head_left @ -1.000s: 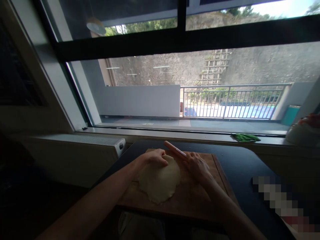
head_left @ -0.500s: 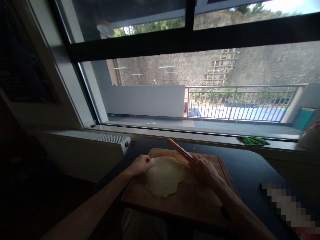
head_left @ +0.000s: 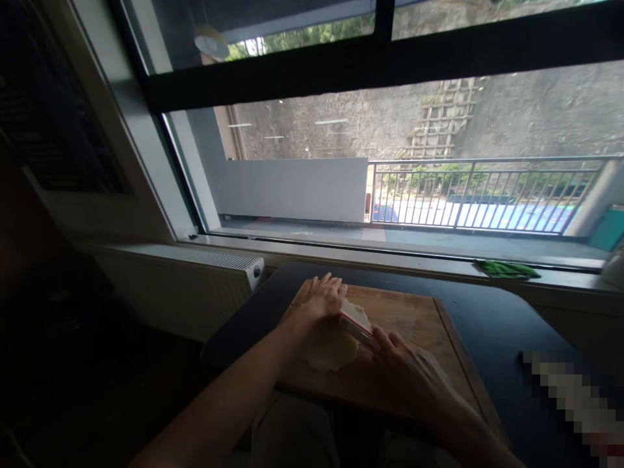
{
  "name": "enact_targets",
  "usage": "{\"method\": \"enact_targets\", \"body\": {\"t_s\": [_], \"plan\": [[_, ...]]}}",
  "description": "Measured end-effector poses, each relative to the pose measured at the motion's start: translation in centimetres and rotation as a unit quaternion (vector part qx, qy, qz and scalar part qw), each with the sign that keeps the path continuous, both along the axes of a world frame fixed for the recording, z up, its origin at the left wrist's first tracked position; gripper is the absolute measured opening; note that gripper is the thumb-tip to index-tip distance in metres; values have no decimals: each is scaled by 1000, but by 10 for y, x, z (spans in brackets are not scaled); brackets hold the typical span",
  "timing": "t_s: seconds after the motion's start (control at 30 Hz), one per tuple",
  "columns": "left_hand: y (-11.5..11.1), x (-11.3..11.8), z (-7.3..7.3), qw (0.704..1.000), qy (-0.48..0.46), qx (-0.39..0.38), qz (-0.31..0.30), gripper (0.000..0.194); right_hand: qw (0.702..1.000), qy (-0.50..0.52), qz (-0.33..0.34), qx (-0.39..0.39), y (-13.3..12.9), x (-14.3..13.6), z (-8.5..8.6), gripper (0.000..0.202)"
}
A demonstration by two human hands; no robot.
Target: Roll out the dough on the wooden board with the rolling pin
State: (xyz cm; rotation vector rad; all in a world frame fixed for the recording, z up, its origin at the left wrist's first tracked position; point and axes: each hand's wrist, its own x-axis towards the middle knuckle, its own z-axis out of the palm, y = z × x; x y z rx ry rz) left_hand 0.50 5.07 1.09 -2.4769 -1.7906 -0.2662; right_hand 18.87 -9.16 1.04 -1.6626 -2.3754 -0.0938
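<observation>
Pink-edged rod (head_left: 358,330) in the right hand (head_left: 414,370), with fingers curled snugly round the near end. Got the left hand (head_left: 327,298) opened out flattish over the dough (head_left: 334,351), fingers stretched toward the board's far edge. Can't tell about contact between left palm and rod tip, tbh. Under all that, pale dough with a kinda ragged rim, flat on the wooden board (head_left: 409,312), over toward its left edge, rod slanting across. Board on a dark table (head_left: 492,325), right up by the near edge. Also seeing a pixelated object (head_left: 560,390) along the table's right edge, a white radiator (head_left: 219,260) past the left edge, plus a green cloth (head_left: 507,268) on the windowsill beyond the far-right corner.
</observation>
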Motion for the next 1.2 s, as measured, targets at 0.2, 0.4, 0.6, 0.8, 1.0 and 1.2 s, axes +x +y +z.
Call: {"method": "enact_targets", "body": {"t_s": [0.2,0.4,0.6,0.8,1.0,1.2], "plan": [[10,9,12,997,42,-34,-52,43,1000,-18,-18,18,-20,4,-18,51],[-15,-44,-8,999,33,-31,-25,55,998,-21,27,55,-44,-16,-15,61],[-11,-32,-4,996,41,-71,24,63,999,10,25,42,-45,-17,-16,55],[19,34,6,994,47,-95,36,62,998,44,-14,32,-41,0,-17,42],[15,34,6,995,34,-89,17,58,999,4,2,37,-51,0,-18,55],[-17,-28,-1,993,73,-77,42,59,998,-7,33,49,-60,-18,-16,54]]}}
